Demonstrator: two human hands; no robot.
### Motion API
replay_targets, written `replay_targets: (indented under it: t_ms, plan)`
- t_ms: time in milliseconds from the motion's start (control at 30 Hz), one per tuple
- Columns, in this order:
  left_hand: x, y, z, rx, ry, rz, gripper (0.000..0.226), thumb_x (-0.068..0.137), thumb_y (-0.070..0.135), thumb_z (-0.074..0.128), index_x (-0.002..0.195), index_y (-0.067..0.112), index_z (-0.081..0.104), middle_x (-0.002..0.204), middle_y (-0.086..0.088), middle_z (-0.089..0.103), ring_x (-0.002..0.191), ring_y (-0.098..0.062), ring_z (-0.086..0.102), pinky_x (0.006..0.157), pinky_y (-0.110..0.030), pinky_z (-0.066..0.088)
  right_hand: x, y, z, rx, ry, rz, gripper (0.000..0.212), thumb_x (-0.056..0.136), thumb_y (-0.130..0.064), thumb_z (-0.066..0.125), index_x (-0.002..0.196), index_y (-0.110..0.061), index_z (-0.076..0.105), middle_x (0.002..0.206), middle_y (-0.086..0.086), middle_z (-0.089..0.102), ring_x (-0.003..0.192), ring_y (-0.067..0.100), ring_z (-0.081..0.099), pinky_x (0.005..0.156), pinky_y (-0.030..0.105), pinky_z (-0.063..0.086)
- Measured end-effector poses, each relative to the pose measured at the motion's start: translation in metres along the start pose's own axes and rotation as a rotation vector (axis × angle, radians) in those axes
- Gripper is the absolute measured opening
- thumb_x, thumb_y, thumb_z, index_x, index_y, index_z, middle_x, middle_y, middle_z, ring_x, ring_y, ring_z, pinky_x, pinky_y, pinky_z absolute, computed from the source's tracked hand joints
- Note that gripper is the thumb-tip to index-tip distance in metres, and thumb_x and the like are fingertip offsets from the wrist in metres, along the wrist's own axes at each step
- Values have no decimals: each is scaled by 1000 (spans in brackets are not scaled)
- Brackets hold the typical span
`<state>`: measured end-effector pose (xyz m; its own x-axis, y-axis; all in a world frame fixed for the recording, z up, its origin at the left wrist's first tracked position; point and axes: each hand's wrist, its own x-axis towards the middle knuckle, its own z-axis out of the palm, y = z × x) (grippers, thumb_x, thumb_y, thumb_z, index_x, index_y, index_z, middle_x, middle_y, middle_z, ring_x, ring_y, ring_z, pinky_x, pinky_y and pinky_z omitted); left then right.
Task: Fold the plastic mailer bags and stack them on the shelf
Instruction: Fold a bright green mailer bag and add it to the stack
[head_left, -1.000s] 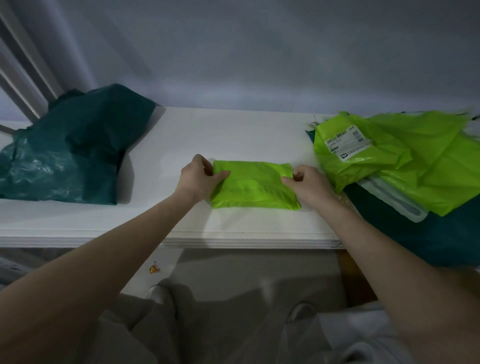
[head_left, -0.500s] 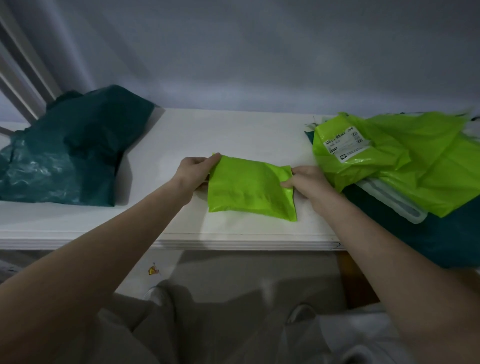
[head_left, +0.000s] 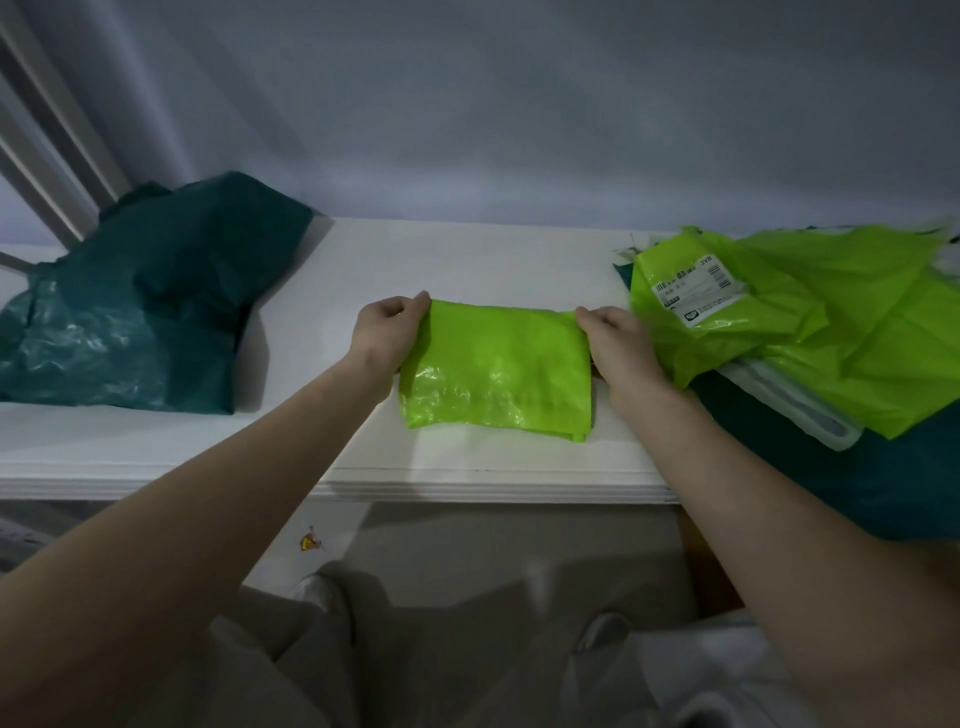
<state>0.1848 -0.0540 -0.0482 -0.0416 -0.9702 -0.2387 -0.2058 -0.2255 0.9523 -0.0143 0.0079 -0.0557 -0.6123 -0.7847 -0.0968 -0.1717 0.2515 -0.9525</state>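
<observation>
A folded lime-green mailer bag (head_left: 496, 371) is held up at the middle of the white shelf (head_left: 467, 260), its lower edge hanging near the shelf top. My left hand (head_left: 387, 332) pinches its upper left corner. My right hand (head_left: 615, 343) pinches its upper right corner. Unfolded lime-green mailer bags (head_left: 810, 317), one with a white shipping label, lie in a loose pile at the right. A dark teal bag (head_left: 140, 306) lies crumpled at the left end of the shelf.
Another dark teal bag (head_left: 904, 483) lies under the green pile and hangs over the shelf's right front edge. A grey wall rises behind the shelf. Below the front edge are my legs and shoes on the floor.
The folded green bag lay flat under both hands a second ago. Both hands have since raised its far edge, so it now hangs upright between them.
</observation>
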Motion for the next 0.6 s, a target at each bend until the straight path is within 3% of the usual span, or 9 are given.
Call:
replay_targets:
  t_ms: [100,200,333,400,500,567,600]
  plan:
    - [6,-4,-2,64,43,39,28,93,34,54,72,16,55,71,0,48,73,-18,45,61,-27,38,0,1,2,-93,24,-78,26,92,-26,55,70,-13,54,63,-4,49,77,19,51,70,27,40]
    - [12,-9,-2,141,76,61,34,93,33,55,65,15,53,69,-1,50,77,-20,47,73,-29,41,-3,1,5,-253,49,-167,23,95,-25,50,79,-9,54,62,-3,47,75,18,48,53,27,29]
    - [15,-13,1,253,71,87,27,94,32,53,80,10,60,85,-7,58,84,-23,51,83,-33,45,-2,9,11,-345,47,-192,29,96,-21,50,87,3,62,78,9,54,78,19,49,61,25,26]
    - [15,-13,3,266,53,101,25,94,34,53,90,10,61,90,-7,58,86,-22,51,85,-32,44,1,11,9,-374,36,-186,33,95,-22,52,76,3,62,73,11,54,72,21,49,61,26,28]
    - [14,-10,4,226,50,97,35,93,40,52,110,10,57,102,-3,56,91,-18,51,84,-28,41,7,11,4,-378,31,-148,47,95,-26,53,52,-8,42,53,6,43,53,17,39,51,31,25]
    - [11,-9,1,333,46,157,41,96,43,44,122,11,51,110,-1,55,97,-16,50,85,-25,38,9,10,2,-363,34,-121,49,95,-29,52,51,-13,38,52,3,40,51,16,37,54,30,26]
    - [11,-10,0,422,54,235,43,97,42,41,126,11,49,115,-2,54,104,-18,50,89,-27,38,10,8,1,-367,47,-138,44,94,-29,52,55,-11,46,57,6,48,57,19,44,59,30,31]
